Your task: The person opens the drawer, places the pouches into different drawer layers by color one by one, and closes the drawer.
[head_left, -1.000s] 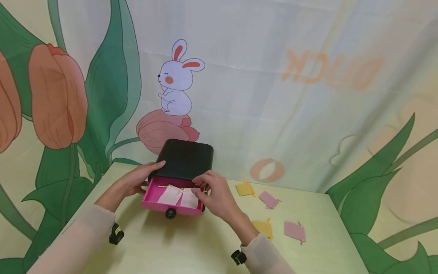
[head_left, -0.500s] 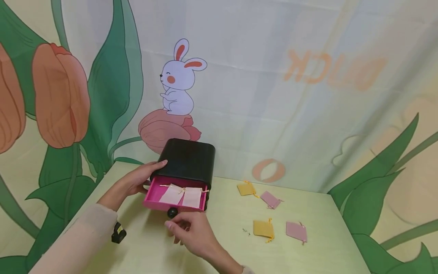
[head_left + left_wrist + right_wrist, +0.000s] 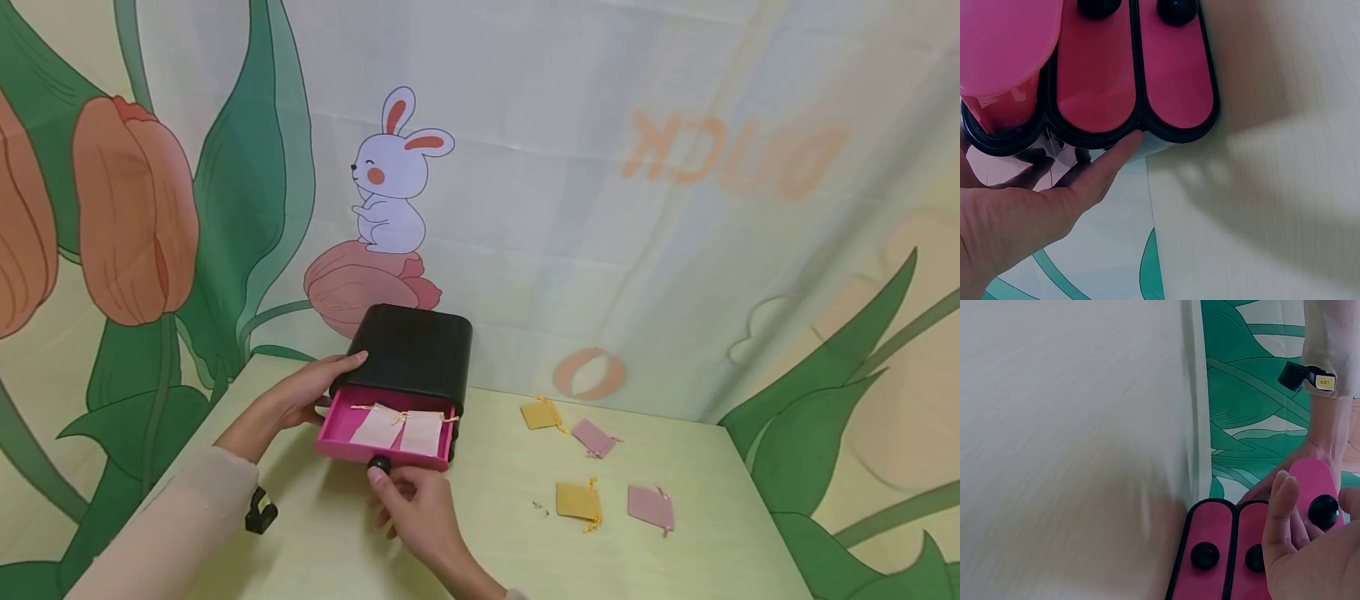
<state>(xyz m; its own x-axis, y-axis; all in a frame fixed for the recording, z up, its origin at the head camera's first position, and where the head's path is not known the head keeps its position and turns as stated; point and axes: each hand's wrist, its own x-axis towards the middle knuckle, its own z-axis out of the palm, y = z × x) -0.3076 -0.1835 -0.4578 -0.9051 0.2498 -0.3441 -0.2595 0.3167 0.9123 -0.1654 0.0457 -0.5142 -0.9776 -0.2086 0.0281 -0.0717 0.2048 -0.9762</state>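
A black mini drawer cabinet [image 3: 412,350] with pink fronts and round black knobs stands on the table. Its top drawer [image 3: 330,448] is pulled out, and two white drawstring pouches [image 3: 422,432] lie inside. My left hand [image 3: 303,390] holds the cabinet's left side, thumb on top; in the left wrist view its fingers [image 3: 1110,165] lie along the side wall. Just below the top drawer's knob [image 3: 380,463] is my right hand [image 3: 423,512], its thumb tip right at the knob. In the right wrist view that knob [image 3: 1323,512] shows between thumb and fingers, which stand apart.
To the right lie two yellow pouches [image 3: 577,502] and two pink pouches [image 3: 650,507], all with drawstrings. A tiny silvery trinket [image 3: 540,507] is beside the nearer yellow one. A printed curtain [image 3: 525,250] hangs behind the table.
My right hand has left the white pouches at the drawer's right side and come down in front, to the knob. The drawer stays out and the left hand keeps its hold.
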